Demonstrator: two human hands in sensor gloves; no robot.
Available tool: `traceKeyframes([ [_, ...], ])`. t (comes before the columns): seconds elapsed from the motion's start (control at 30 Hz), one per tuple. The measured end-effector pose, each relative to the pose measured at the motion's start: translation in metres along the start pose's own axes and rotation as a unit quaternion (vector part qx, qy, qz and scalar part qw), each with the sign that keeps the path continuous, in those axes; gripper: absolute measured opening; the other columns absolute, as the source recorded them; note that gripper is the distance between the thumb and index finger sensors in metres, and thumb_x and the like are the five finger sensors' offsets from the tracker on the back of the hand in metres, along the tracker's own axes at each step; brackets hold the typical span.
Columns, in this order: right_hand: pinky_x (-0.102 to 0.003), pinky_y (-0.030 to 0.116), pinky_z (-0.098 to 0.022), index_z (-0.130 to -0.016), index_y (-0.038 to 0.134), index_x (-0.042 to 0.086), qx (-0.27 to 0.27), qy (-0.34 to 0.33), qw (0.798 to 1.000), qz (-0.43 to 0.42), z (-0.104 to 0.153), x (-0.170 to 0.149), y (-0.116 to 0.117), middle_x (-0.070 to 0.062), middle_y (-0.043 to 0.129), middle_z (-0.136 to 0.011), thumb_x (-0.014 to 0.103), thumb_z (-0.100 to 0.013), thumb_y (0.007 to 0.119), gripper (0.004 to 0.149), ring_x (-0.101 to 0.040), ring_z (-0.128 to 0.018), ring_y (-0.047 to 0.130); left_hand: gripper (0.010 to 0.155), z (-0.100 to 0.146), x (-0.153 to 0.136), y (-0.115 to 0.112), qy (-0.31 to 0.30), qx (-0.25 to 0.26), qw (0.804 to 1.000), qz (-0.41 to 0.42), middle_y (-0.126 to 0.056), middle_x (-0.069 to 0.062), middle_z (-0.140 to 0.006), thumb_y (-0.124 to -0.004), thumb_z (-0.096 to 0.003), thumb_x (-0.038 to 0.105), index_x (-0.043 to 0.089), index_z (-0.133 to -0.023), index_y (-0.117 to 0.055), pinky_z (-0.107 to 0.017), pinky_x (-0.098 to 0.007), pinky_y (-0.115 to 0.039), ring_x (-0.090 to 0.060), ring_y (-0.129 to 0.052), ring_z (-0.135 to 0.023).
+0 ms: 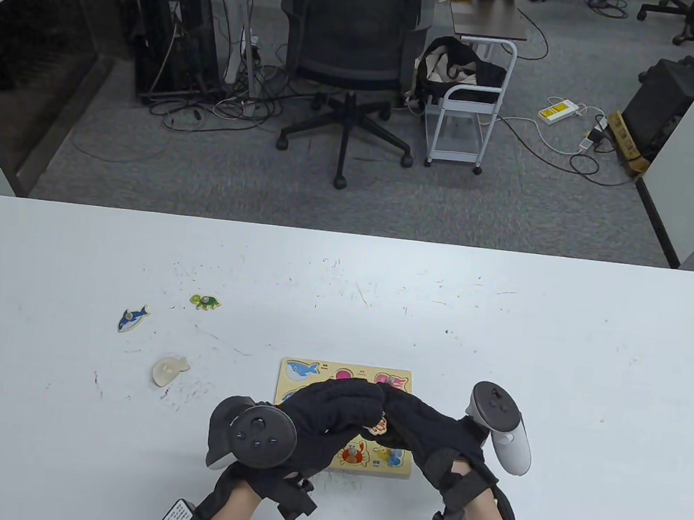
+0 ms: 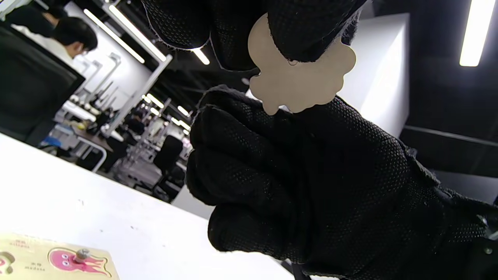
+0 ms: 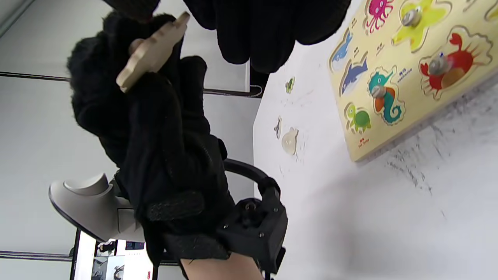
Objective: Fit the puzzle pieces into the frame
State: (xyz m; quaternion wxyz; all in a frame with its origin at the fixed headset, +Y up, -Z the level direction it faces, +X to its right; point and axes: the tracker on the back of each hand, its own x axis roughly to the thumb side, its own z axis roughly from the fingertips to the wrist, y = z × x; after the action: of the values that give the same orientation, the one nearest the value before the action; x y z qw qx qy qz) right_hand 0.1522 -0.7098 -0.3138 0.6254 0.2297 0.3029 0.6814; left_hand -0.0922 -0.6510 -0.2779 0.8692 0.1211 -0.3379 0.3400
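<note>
Both gloved hands, left hand (image 1: 318,418) and right hand (image 1: 422,429), pinched one puzzle piece (image 2: 299,81) blank-side-out above the frame (image 1: 390,466); it probably needed flipping picture-up and aligning before lowering.

I see the yellow puzzle frame (image 1: 291,373) flat on the table, one plain-backed wooden piece (image 2: 299,83) lifted above it, three loose pieces (image 1: 133,317) left.
</note>
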Motion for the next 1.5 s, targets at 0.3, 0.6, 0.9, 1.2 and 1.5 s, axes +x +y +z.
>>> traceKeyframes([
  [0.3,-0.048,0.075,-0.059,-0.100,0.070,0.017,0.058,-0.026,0.991,-0.115,-0.009,-0.014,-0.001,-0.003,0.093,-0.084,0.044,-0.053,0.077,0.055,-0.025,-0.070,0.098,0.042,-0.001,0.000,-0.006,-0.007,-0.018,1.000,0.011,-0.077,0.018,-0.112,-0.082,-0.0516,0.036,0.053,-0.089,-0.074,-0.082,-0.044,-0.068,-0.012,-0.080,-0.105],
  [0.6,-0.046,0.079,-0.056,-0.095,0.075,0.019,0.052,-0.039,0.988,-0.138,-0.008,-0.016,-0.004,0.001,0.097,-0.077,0.040,-0.051,0.081,0.049,-0.021,-0.063,0.101,0.059,-0.001,0.005,-0.005,-0.013,-0.029,0.999,-0.042,-0.068,0.013,-0.119,-0.080,-0.0522,0.035,0.049,-0.106,-0.059,-0.084,-0.046,-0.065,-0.018,-0.075,-0.109],
  [0.9,-0.044,0.078,-0.060,-0.096,0.074,0.027,-0.097,-0.023,0.995,-0.017,0.006,-0.003,-0.008,0.004,0.095,-0.083,0.040,-0.052,0.081,0.046,-0.019,-0.071,0.100,0.072,0.000,-0.004,0.006,0.063,-0.004,0.995,-0.083,-0.066,0.003,-0.120,-0.079,-0.0502,0.051,0.035,-0.113,-0.050,-0.081,-0.049,-0.065,-0.024,-0.075,-0.107],
  [1.2,-0.043,0.077,-0.061,-0.098,0.070,0.029,-0.205,-0.013,0.973,0.101,0.013,0.010,0.004,0.005,0.092,-0.089,0.039,-0.053,0.080,0.047,-0.019,-0.075,0.099,0.054,0.003,0.017,0.002,0.079,0.063,0.971,-0.216,-0.090,0.009,-0.099,-0.081,-0.0482,0.052,0.038,-0.100,-0.072,-0.071,-0.041,-0.079,-0.015,-0.094,-0.087],
  [1.5,-0.044,0.077,-0.062,-0.101,0.067,0.024,-0.169,-0.035,0.977,0.124,0.007,0.014,0.016,0.001,0.089,-0.092,0.039,-0.052,0.080,0.052,-0.021,-0.076,0.098,0.053,0.003,0.031,-0.010,0.094,0.078,0.935,-0.334,-0.093,0.012,-0.094,-0.083,-0.0471,0.053,0.039,-0.098,-0.074,-0.070,-0.041,-0.080,-0.012,-0.096,-0.084],
])
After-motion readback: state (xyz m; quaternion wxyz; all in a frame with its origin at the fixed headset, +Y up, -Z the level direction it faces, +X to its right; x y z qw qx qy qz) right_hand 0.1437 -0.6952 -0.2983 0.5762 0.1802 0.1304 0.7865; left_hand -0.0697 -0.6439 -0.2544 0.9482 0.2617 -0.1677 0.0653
